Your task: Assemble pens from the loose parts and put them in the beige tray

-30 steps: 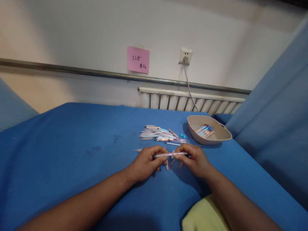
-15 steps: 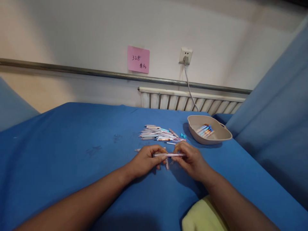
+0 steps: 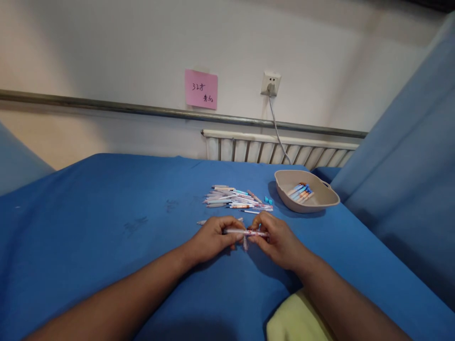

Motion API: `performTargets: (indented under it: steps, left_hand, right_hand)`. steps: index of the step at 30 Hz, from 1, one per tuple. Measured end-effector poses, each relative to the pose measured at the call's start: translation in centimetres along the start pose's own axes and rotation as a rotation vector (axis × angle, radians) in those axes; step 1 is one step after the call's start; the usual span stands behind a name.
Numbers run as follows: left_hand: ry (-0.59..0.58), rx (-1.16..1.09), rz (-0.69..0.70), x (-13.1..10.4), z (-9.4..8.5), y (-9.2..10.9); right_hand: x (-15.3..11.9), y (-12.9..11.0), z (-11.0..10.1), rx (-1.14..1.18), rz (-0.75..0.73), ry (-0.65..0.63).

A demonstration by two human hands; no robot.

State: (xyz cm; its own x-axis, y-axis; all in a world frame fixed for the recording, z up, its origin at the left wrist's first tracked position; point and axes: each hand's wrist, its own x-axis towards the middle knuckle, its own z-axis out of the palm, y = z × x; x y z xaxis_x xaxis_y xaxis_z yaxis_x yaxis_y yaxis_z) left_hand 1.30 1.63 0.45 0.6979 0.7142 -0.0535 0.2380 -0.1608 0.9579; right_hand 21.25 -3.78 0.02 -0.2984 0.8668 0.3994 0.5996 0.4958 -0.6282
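A pale pen (image 3: 249,232) with reddish marks lies crosswise between my hands. My left hand (image 3: 216,238) pinches its left part between thumb and fingers, and my right hand (image 3: 275,239) grips its right end. Below my left fingertips a pinkish pen piece (image 3: 245,244) shows, partly hidden. Behind the hands a pile of pens and pen parts (image 3: 231,198) rests on the blue sheet (image 3: 106,227), with small turquoise pieces (image 3: 268,201) at its right. Part of another pen (image 3: 201,222) sticks out beyond my left hand.
At the right a beige basket (image 3: 320,203) holds several blue and orange pens (image 3: 301,192). A yellow-green cloth (image 3: 296,319) lies near the front. Behind the bed are a radiator (image 3: 254,150), a metal rail (image 3: 152,111) and a pink note (image 3: 201,89); a blue curtain (image 3: 401,142) hangs right.
The right hand has shifted slightly left along the pen, and more of its reddish pattern shows. The whole view has moved a little.
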Motion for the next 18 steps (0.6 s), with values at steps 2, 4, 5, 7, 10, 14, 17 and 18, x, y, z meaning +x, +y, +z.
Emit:
performTargets:
  steps: [2,4,5,7,10,14,17,18]
  left_hand:
    - [-0.014,-0.023,-0.006,0.01,0.02,0.03]
    - [-0.015,0.045,0.049,-0.16,-0.03,0.27]
    - [-0.005,0.106,0.098,-0.28,-0.08,0.43]
    - [0.014,0.218,0.186,-0.49,-0.18,0.69]
    - [0.003,0.244,0.179,-0.50,-0.26,0.68]
    - [0.004,0.102,0.038,-0.08,-0.17,0.11]
    - [-0.003,0.075,0.022,0.01,-0.12,0.04]
    - [-0.004,0.117,0.049,-0.06,-0.13,0.16]
  right_hand:
    - [-0.04,-0.02,-0.10,-0.033,-0.047,-0.008]
    - [-0.01,0.19,-0.08,-0.068,-0.034,-0.035]
    - [0.03,0.34,-0.03,-0.078,-0.012,-0.057]
    - [0.12,0.59,0.12,-0.080,0.036,-0.106]
    - [0.14,0.62,0.29,-0.036,0.080,-0.126]
    - [0.02,0.24,0.12,-0.066,0.023,-0.050]
    - [0.06,0.18,-0.04,-0.119,-0.019,-0.060]
    - [0.11,0.24,-0.05,-0.118,-0.014,-0.073]
